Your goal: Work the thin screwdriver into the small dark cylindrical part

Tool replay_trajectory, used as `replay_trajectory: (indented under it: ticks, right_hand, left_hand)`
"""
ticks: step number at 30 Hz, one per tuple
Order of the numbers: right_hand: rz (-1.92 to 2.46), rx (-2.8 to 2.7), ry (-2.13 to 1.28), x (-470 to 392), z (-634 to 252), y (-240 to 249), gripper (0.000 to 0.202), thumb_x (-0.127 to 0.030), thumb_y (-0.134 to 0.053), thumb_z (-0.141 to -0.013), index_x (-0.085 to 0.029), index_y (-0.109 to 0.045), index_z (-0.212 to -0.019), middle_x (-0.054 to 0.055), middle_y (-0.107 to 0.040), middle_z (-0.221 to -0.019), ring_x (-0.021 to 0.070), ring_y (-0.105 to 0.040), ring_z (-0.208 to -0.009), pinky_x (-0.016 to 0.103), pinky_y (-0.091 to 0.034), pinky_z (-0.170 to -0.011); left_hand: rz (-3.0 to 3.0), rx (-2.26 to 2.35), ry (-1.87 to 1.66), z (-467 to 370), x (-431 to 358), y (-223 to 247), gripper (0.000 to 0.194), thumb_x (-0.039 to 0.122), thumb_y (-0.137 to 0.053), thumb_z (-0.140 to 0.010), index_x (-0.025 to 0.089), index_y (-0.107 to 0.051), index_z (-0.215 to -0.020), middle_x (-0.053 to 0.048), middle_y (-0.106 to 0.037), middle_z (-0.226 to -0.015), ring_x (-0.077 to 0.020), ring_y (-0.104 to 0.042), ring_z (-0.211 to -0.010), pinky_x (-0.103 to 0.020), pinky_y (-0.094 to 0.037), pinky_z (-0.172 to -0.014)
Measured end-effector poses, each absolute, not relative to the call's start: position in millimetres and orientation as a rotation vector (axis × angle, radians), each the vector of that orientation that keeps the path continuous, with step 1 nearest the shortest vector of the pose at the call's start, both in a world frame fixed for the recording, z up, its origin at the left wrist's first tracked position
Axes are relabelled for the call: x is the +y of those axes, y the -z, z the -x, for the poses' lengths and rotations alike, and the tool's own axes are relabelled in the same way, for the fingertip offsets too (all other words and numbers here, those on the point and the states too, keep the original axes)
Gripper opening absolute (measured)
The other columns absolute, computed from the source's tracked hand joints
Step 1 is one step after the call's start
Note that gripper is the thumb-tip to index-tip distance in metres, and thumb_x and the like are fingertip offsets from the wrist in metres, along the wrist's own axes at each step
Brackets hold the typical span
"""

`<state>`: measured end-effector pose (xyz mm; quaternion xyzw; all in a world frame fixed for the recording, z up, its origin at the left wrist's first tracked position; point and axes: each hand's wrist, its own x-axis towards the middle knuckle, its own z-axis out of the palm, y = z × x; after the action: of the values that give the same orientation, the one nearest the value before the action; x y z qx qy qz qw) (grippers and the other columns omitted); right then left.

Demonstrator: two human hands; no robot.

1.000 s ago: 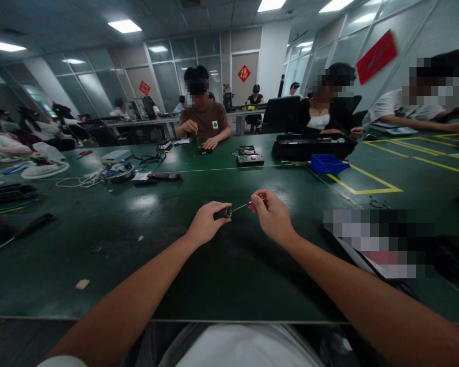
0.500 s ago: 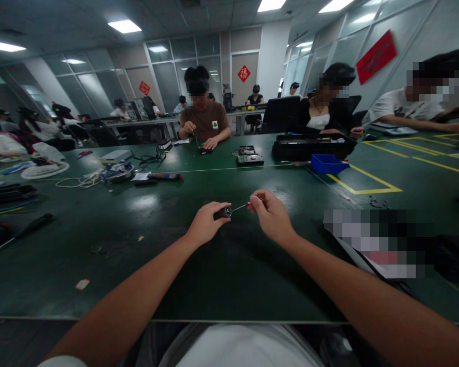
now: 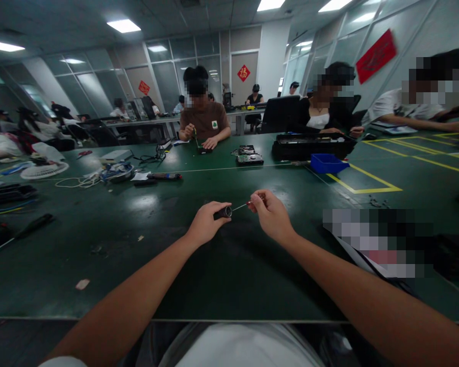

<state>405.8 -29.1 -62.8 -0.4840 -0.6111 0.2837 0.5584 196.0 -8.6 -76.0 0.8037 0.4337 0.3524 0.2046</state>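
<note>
My left hand [image 3: 204, 224] grips a short black cylinder [image 3: 222, 213] between thumb and fingers, its round end turned to the right. My right hand [image 3: 271, 215] is closed around the reddish handle of a thin screwdriver [image 3: 240, 207]. The metal shaft points left, with its tip at the rim of the cylinder's round end; whether it goes inside I cannot tell. Both hands are just above the green table [image 3: 229, 285]. Part of the handle is hidden by my right fingers.
A black-handled screwdriver [image 3: 34, 226] lies at the left. Farther back are a pen-like tool [image 3: 164, 176], a circuit board [image 3: 250, 159], a blue tray [image 3: 329, 163] and a long black casing [image 3: 313, 147]. A blurred sheet [image 3: 367, 244] lies right. A person [image 3: 204, 120] works opposite.
The screwdriver's handle has turned slightly in my right fingers, and the cylinder's end is angled a little differently. Both hands have stayed in place.
</note>
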Motion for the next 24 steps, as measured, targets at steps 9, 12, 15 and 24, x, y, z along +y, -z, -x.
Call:
replay_trajectory:
  ticks: [9,12,15,24]
  right_hand:
    - [1.107,-1.433,-0.481,-35.1,-410.3,55.7,0.023,-0.044,-0.047,-0.098,-0.023,-0.057,-0.091,0.004,-0.068,-0.079,0.0208,-0.066,-0.076,0.036,-0.050,-0.072]
    - [1.086,-1.485,-0.506,-35.1,-409.6,56.7,0.022,-0.043,-0.047,-0.098,-0.023,-0.057,-0.092,0.004,-0.069,-0.080,0.0209,-0.066,-0.077,0.036,-0.050,-0.073]
    - [1.131,-1.539,-0.494,-34.4,-409.7,57.7,0.021,-0.041,-0.047,-0.099,-0.023,-0.057,-0.093,0.004,-0.069,-0.080,0.0214,-0.067,-0.077,0.036,-0.049,-0.072]
    - [1.297,-1.591,-0.352,-32.8,-412.5,54.5,0.020,-0.038,-0.044,-0.098,-0.024,-0.054,-0.088,0.005,-0.068,-0.076,0.0231,-0.066,-0.074,0.034,-0.043,-0.065]
  left_hand:
    - [-2.228,1.208,-0.935,-194.3,-7.7,77.6,0.042,0.018,-0.075,-0.082,0.024,-0.070,-0.123,-0.007,-0.070,-0.118,-0.0236,-0.064,-0.111,-0.040,-0.046,-0.101]
    - [-2.226,1.215,-0.916,-195.0,-8.1,76.4,0.042,0.017,-0.075,-0.081,0.023,-0.070,-0.123,-0.007,-0.071,-0.117,-0.0234,-0.064,-0.109,-0.040,-0.047,-0.100]
    - [-2.231,1.214,-0.906,-195.2,-8.0,76.3,0.042,0.016,-0.075,-0.081,0.023,-0.071,-0.122,-0.007,-0.071,-0.116,-0.0232,-0.064,-0.109,-0.039,-0.047,-0.100]
    - [-2.221,1.213,-0.877,-193.2,-5.8,81.1,0.044,0.020,-0.074,-0.081,0.026,-0.070,-0.124,-0.006,-0.070,-0.117,-0.0235,-0.063,-0.110,-0.039,-0.046,-0.101]
